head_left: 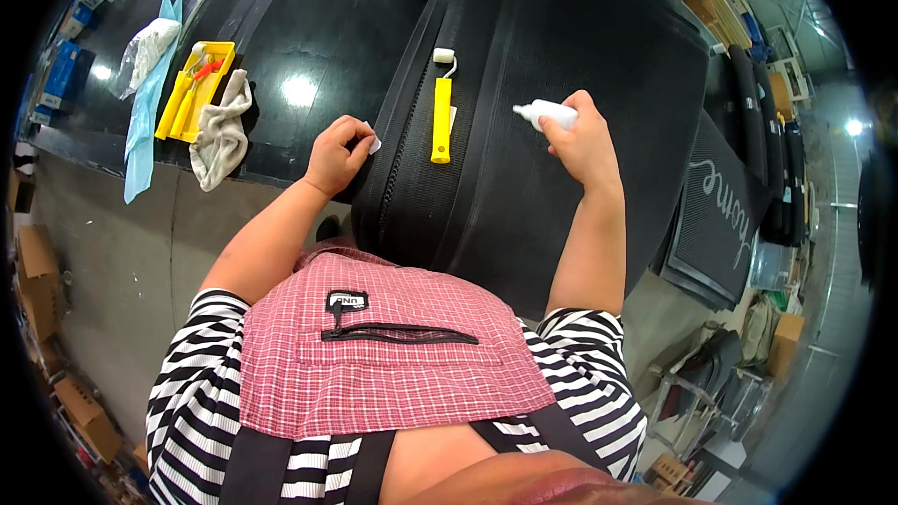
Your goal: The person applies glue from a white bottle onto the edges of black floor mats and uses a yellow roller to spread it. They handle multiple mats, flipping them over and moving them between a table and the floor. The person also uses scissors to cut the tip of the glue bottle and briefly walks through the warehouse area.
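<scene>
My right hand (587, 140) is closed around a white squeeze bottle (554, 114), its narrow nozzle pointing left over a large black ribbed mat (552, 215). My left hand (335, 157) pinches a small white piece (375, 144) beside the mat's left edge; whether it is paper or cloth I cannot tell. Between my hands a small paint roller (442, 117) with a yellow handle and white head lies on the mat. A toothed, zipper-like strip (404, 136) runs along the mat to its left.
Left on the black table (346, 14) lie a yellow roller tray (220, 54) with tools, a crumpled grey cloth (222, 136), a blue plastic strip (142, 136) and a clear bag (150, 47). Lettered dark mats (716, 215) are stacked at right. Cardboard boxes (37, 271) stand at far left.
</scene>
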The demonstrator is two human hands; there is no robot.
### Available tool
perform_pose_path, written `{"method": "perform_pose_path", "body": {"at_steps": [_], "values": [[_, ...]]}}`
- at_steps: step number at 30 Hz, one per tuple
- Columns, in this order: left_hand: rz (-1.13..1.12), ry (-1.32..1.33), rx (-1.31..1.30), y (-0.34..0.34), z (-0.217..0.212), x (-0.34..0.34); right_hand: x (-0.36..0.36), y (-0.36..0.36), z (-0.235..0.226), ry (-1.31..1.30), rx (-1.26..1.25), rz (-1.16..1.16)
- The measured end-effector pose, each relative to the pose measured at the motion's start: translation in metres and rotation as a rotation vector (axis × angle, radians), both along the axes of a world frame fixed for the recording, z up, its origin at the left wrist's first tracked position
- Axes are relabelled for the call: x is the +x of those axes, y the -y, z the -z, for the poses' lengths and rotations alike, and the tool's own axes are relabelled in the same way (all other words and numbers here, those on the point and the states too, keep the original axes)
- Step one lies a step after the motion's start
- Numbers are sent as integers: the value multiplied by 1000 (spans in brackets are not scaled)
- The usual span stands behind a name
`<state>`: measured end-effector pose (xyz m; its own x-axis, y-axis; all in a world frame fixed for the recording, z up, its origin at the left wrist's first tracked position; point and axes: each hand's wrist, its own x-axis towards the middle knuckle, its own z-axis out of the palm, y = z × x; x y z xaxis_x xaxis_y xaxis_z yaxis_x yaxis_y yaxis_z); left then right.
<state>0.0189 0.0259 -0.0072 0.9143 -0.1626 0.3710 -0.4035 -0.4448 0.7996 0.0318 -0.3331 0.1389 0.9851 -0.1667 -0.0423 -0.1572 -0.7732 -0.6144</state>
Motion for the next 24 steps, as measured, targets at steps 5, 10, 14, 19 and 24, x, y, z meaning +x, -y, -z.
{"method": "perform_pose_path", "body": {"at_steps": [5,10,14,19,24], "values": [[9,10,-15,2,-5,4,18,-10,-13,-33,-213,-164],[4,-28,21,0,-5,2,35,-16,27,101,32,-105],[7,2,6,0,0,4,32,-4,77,235,159,-17],[0,0,15,1,2,5,18,-1,107,408,360,42],[12,-32,-13,2,1,4,14,-5,126,529,371,23]]}}
